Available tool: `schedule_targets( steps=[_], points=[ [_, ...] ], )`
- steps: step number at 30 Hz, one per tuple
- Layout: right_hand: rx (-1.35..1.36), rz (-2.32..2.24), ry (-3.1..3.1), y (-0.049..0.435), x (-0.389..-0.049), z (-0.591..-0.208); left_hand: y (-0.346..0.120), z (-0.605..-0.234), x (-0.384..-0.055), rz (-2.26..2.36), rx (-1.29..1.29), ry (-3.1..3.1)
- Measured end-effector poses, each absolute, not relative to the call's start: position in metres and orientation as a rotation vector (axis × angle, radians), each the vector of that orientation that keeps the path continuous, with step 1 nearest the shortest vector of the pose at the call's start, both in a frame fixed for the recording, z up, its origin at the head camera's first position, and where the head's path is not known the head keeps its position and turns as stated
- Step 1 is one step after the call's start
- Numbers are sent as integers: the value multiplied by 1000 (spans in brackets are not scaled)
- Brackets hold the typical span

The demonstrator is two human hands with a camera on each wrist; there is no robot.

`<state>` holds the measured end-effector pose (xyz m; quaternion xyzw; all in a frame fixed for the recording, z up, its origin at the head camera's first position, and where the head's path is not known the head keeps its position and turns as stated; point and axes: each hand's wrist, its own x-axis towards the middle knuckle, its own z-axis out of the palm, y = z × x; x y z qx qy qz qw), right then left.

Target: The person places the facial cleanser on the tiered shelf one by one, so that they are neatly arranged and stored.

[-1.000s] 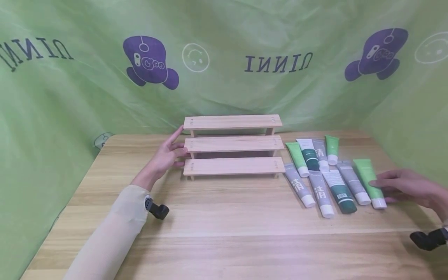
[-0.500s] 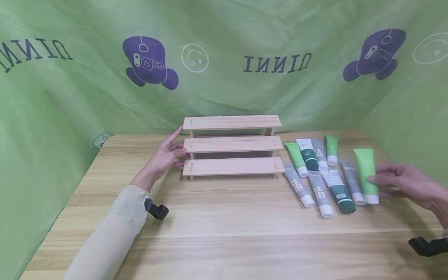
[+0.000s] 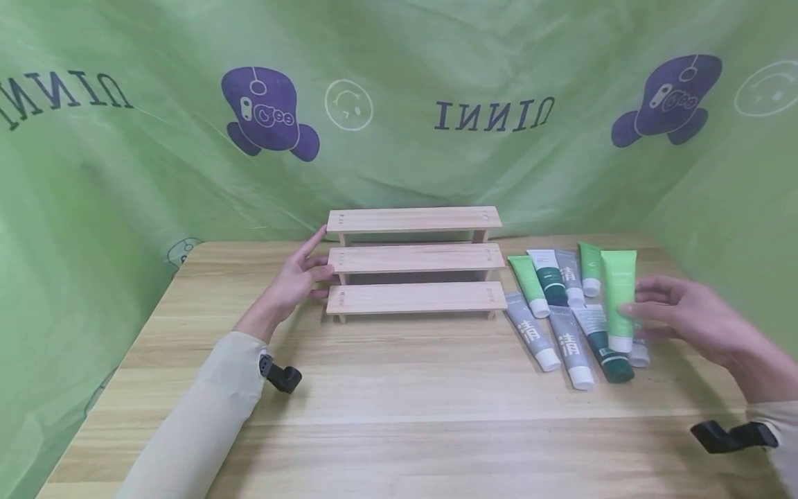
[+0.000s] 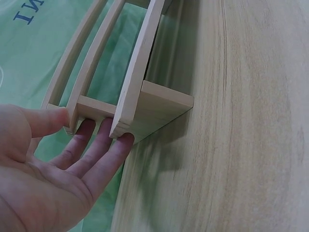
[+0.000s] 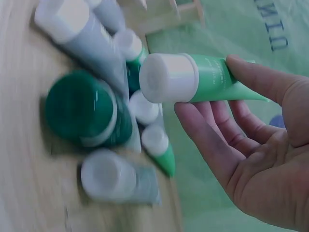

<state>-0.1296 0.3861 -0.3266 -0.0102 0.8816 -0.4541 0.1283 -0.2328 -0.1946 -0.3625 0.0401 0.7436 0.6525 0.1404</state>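
A three-tier wooden display rack (image 3: 416, 259) stands at the back middle of the table. My left hand (image 3: 293, 281) rests against its left end, fingers spread and fairly straight. In the left wrist view the thumb (image 4: 50, 121) touches the end of one plank and the fingertips lie against the lower ones. At the right, my right hand (image 3: 692, 315) pinches a light green squeeze tube (image 3: 618, 291) between thumb and fingers, white cap down. This tube (image 5: 207, 77) is raised above the other tubes, partly covering a grey tube with a white cap (image 3: 640, 352).
Several squeeze tubes lie right of the rack: grey ones (image 3: 570, 346), green ones (image 3: 528, 284), and white-and-dark-green ones (image 3: 605, 343). A green printed curtain (image 3: 399, 159) hangs close behind the rack and along both sides of the wooden table (image 3: 405, 430).
My right hand has lifted the light green tube off the table and carried it left, turning it more upright. The left hand and rack have stayed in place.
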Motion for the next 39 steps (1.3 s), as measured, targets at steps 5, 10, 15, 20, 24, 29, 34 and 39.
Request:
schedule_targets(
  steps=[5,10,15,20,24,29,34,39],
  points=[
    [-73,-1309,2599,362,-131,-319,-194,-364,-233,1886,120,2150],
    [-87,-1310,2630,334,-134,-311,-194,-363,-234,1871,119,2190],
    [-135,-1405,2584,305,-139,-307,-194,-364,-235,1870,126,2195],
    [-157,-1513,2513,278,-144,-305,-194,-365,-235,1875,136,2187],
    [-198,-1596,2457,256,-152,-303,-196,-365,-235,1878,137,2184],
    [-265,-1696,2398,229,-164,-303,-199,-365,-235,1884,141,2174],
    [-261,-1727,2382,207,-177,-305,-198,-364,-235,1886,140,2176],
    [-256,-1739,2360,189,-190,-306,-196,-363,-234,1879,139,2183]
  ],
)
